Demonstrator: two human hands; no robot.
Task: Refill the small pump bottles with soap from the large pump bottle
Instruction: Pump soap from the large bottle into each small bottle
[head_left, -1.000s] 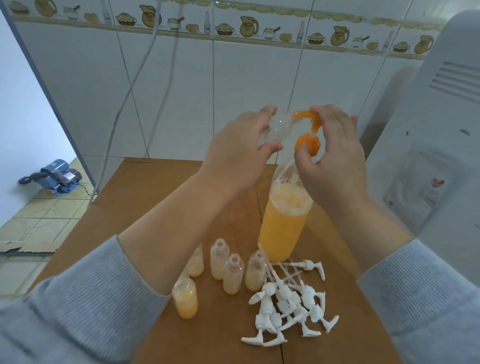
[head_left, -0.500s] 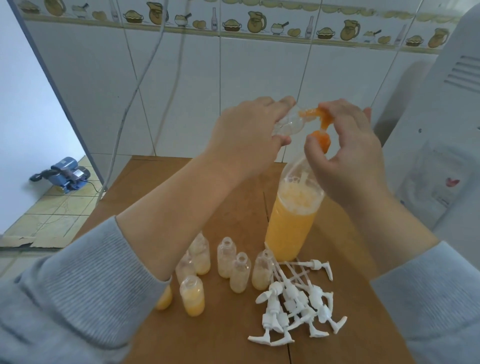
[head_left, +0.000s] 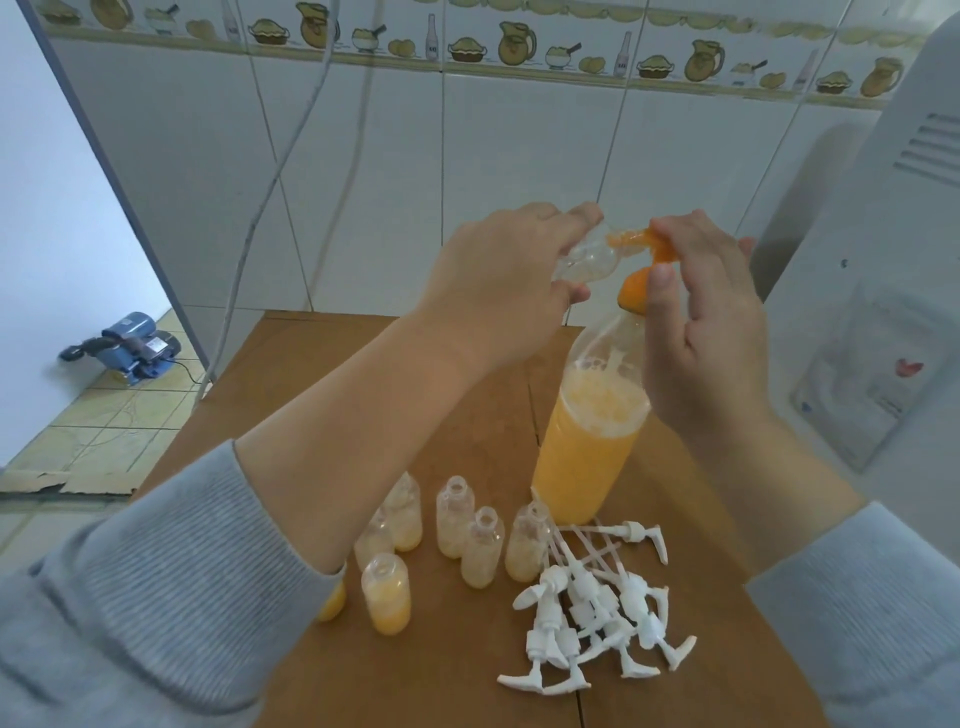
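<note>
My left hand (head_left: 498, 275) grips a small clear bottle (head_left: 587, 257), tipped sideways with its mouth at the spout of the orange pump head (head_left: 641, 265). That pump tops the large bottle (head_left: 587, 441) of orange soap standing on the brown table (head_left: 415, 675). My right hand (head_left: 701, 322) is on the pump head, fingers over its top and thumb by its collar. A little orange soap shows at the small bottle's neck. Several small open bottles (head_left: 470, 540) stand in front, some holding soap. A pile of white pump tops (head_left: 592, 613) lies at the right.
A white appliance (head_left: 883, 312) stands close on the right. The tiled wall (head_left: 363, 182) with hanging cables (head_left: 260, 208) is behind the table. A blue machine (head_left: 130, 345) sits on the floor at the left, past the table's edge.
The view has shifted slightly, with both hands staying at the pump spout. Orange soap has appeared in the neck of the small bottle.
</note>
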